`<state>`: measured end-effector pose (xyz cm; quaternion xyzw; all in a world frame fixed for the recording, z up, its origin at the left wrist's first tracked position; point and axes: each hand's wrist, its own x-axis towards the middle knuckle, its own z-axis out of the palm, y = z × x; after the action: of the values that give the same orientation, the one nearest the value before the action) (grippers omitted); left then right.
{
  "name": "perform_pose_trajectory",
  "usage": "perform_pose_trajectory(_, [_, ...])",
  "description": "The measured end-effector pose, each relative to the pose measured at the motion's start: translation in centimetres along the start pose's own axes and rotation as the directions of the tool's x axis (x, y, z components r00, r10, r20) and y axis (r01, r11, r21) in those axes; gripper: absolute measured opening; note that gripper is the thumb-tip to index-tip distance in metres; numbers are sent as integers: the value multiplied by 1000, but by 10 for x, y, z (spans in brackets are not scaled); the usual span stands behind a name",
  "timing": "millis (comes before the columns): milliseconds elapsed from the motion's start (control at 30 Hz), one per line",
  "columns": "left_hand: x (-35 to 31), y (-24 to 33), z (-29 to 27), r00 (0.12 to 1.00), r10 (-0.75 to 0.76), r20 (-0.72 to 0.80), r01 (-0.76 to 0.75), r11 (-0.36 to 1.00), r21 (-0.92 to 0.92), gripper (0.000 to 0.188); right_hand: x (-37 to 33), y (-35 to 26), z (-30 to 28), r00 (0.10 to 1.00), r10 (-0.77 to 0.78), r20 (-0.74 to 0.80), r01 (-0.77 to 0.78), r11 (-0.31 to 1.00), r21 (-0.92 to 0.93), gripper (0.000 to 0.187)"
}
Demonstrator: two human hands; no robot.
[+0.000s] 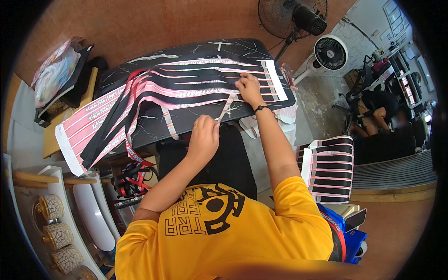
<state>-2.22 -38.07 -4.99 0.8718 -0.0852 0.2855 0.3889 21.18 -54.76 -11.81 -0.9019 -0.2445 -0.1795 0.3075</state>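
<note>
A long pink-and-white printed sheet with lengthwise stripes lies across the dark marbled table. Black ribbons run along it and bunch toward its left end, with a red strap among them. My right hand rests near the sheet's right end, its fingers bent onto a black stripe; what they grip is hidden. Closer to me, my left hand is closed, its fingertips pinching the lower end of a narrow pale strip. That strip slants up to the sheet's near edge. Another pale strip hangs over the table's edge.
Beyond the marbled table stand a black fan and a white fan. A second striped sheet hangs at my right. A plastic bag lies at far left. Another person bends at the right.
</note>
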Motion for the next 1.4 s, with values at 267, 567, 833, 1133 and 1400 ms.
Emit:
perform_pose_trajectory(267, [-16, 1, -22, 995, -90, 50, 88, 995, 52, 7, 8, 7, -14, 1000, -22, 5, 19, 916, 402, 16])
perform_pose_trajectory(567, [-17, 5, -30, 997, -15, 70, 15, 1000, 9, 9, -21, 2, -25, 990, -67, 126, 56, 995, 88, 13])
perform_pose_trajectory(833, [-58, 45, -12, 919, 55, 389, -57, 998, -7, 7, -20, -3, -14, 996, 52, 66, -53, 999, 11, 14])
perform_pose_trajectory(1133, [-38, 71, -29, 695, 223, 684, -545, 784, 299, 34, -23, -1, -28, 989, -102, 108, 68, 956, 285, 18])
perform_pose_trajectory(1400, [67, 100, -30, 626, 679, 384, -751, 658, 60, 22, -22, -6, -28, 991, -12, 131, -26, 960, 279, 35])
